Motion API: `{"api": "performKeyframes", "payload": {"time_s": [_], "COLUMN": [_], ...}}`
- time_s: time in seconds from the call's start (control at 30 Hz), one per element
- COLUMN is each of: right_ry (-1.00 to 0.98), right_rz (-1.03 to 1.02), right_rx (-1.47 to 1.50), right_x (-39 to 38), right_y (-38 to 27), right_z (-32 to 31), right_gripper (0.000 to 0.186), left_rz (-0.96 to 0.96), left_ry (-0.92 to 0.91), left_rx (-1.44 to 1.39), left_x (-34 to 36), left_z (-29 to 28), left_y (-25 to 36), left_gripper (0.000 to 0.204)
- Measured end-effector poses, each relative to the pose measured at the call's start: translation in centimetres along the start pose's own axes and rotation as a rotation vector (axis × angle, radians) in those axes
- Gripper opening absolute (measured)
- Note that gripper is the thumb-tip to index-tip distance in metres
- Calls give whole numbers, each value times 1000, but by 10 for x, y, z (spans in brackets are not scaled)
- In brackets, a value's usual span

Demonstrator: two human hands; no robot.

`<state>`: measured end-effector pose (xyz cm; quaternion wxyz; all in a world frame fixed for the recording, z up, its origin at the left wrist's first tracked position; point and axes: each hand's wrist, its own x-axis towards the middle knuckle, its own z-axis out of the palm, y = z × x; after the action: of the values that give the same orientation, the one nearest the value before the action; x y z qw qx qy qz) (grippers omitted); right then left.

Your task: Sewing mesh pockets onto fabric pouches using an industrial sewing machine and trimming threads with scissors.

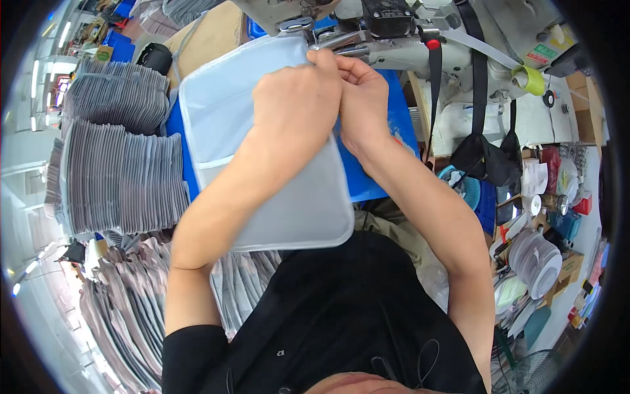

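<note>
A flat, pale grey-blue fabric panel [289,203] with rounded corners and a whitish bound edge lies slanted in front of me. Its upper end reaches the metal parts of a sewing machine [400,59]. Over the panel's upper right part, my left hand [295,98] is closed, fingers curled toward the right edge. Right beside it, my right hand [365,98] is closed too, thumb and fingers bent together near the machine's slim metal attachment [349,48]. The fingertips of both hands meet there, and whatever they pinch is hidden.
Tall stacks of grey panels [125,177] stand at the left, with more panels [131,295] below. A blue surface [367,177] lies under the work. Black straps [479,98] hang from the machine. White spools [535,262] and boxes crowd the right side.
</note>
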<state>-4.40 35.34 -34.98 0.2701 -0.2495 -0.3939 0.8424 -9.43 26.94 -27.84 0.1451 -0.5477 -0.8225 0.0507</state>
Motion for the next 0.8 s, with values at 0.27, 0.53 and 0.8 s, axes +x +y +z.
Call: {"api": "performKeyframes", "payload": {"time_s": [0.27, 0.53, 0.8], "right_ry": [-153, -128, -289], "right_rz": [-86, -424, -233], "right_rx": [-58, -719, -495], "right_x": [6, -34, -45], "right_y": [-2, -7, 9], "right_z": [-17, -40, -50], "right_gripper": [20, 32, 33], "left_rz": [-224, -459, -911], "left_ry": [148, 529, 319], "left_rx": [-342, -740, -1700], "left_x": [-4, -74, -158], "left_z": [18, 106, 144], "left_y": [3, -59, -69], "left_gripper": [25, 53, 62]}}
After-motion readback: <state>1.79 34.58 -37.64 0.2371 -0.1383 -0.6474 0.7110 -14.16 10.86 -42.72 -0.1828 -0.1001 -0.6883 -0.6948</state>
